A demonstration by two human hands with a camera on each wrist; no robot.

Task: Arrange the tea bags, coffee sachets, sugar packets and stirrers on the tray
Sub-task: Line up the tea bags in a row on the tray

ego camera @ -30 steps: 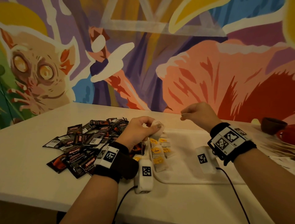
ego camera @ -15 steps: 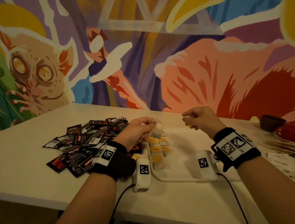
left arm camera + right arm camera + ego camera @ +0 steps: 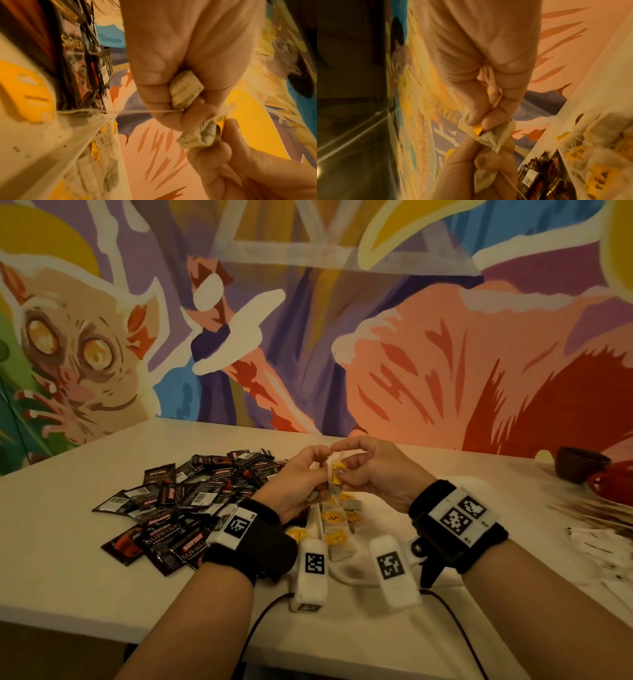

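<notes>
Tea bags (image 3: 337, 534) of soft pale paper with round yellow tags lie in a column along the left side of the white tray (image 3: 383, 508), seen from my head camera. Both my hands hover just above them, meeting over the tray. My left hand (image 3: 301, 477) and right hand (image 3: 373, 470) have their fingers curled together round one crumpled tea bag (image 3: 334, 474) with a yellow tag. Left of the tray, glossy black coffee sachets (image 3: 181, 505) sprawl in a loose heap on the pale table (image 3: 68, 559). A dark brown cup (image 3: 579, 465) stands at the far right, near thin brown stirrers (image 3: 599, 511). A bright painted mural (image 3: 308, 320) fills the wall behind.

From the left wrist, my left hand (image 3: 180, 67) is fisted round a folded tea bag (image 3: 186, 89), its string (image 3: 137, 111) drawn taut towards the left. My right hand (image 3: 248, 169) pinches a second crumpled bag (image 3: 200, 136) below.

From the right wrist, my right hand (image 3: 479, 67) nips a yellow tag (image 3: 478, 129) between thumb and finger beside a wrinkled bag (image 3: 494, 136), which my left hand (image 3: 471, 169) also grips.
</notes>
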